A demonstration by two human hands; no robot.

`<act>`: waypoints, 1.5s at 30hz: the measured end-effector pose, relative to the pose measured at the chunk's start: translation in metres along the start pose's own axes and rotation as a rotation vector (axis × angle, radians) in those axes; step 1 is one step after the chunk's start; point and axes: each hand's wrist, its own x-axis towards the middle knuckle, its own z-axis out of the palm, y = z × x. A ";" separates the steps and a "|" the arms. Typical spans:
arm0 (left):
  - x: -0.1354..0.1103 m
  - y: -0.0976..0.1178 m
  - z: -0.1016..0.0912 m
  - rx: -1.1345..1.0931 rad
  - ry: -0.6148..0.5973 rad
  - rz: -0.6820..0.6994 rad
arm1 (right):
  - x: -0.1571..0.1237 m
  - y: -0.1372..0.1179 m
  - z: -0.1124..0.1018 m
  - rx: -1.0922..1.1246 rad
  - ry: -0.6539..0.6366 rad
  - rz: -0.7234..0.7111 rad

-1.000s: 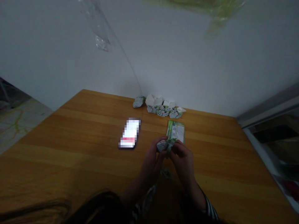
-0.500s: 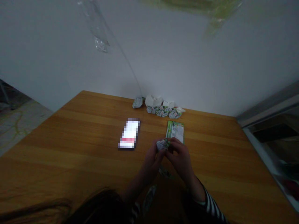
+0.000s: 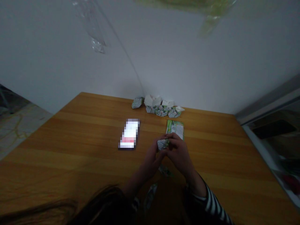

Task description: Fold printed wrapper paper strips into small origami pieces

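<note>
Dim brown wooden table: I see the left hand and right hand pinch a small crumpled printed-paper lump between them, just on the person's side of a flat green-and-white packet.

left hand and right hand hold folded paper above a wooden table.

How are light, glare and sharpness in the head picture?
Head view: dim, darkest toward the bottom middle; head view: the dark-edged rectangular phone shows a bright, blocky, pixelated screen; head view: the small white-and-green folded paper piece between left hand and right hand looks soft, its print unreadable.
</note>
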 end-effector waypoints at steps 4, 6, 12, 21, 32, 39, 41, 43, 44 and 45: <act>-0.001 -0.005 -0.002 -0.069 0.052 -0.082 | 0.001 -0.004 0.002 -0.023 -0.012 0.006; -0.002 -0.006 -0.002 -0.156 0.084 -0.135 | 0.000 -0.005 0.004 -0.054 -0.004 0.001; 0.000 -0.006 0.001 -0.559 0.163 -0.248 | -0.007 -0.015 0.007 -0.086 0.042 -0.040; 0.004 0.007 0.001 -0.803 0.178 -0.241 | -0.024 -0.037 -0.010 -0.153 0.142 -0.137; 0.003 -0.005 -0.005 -0.577 0.175 -0.281 | -0.008 -0.005 0.007 0.180 -0.066 0.185; 0.002 -0.004 -0.013 -0.222 0.217 -0.270 | -0.001 0.003 0.011 0.110 -0.081 0.165; -0.001 -0.002 -0.010 -0.157 0.220 -0.252 | 0.000 0.002 0.011 0.022 -0.041 0.148; -0.005 0.002 -0.008 -0.137 0.225 -0.257 | 0.002 0.001 0.011 -0.072 -0.014 0.118; -0.007 0.004 -0.008 -0.132 0.224 -0.260 | 0.002 0.000 0.010 -0.110 -0.009 0.102; -0.008 0.005 -0.009 -0.124 0.218 -0.261 | 0.002 0.000 0.010 -0.140 -0.006 0.088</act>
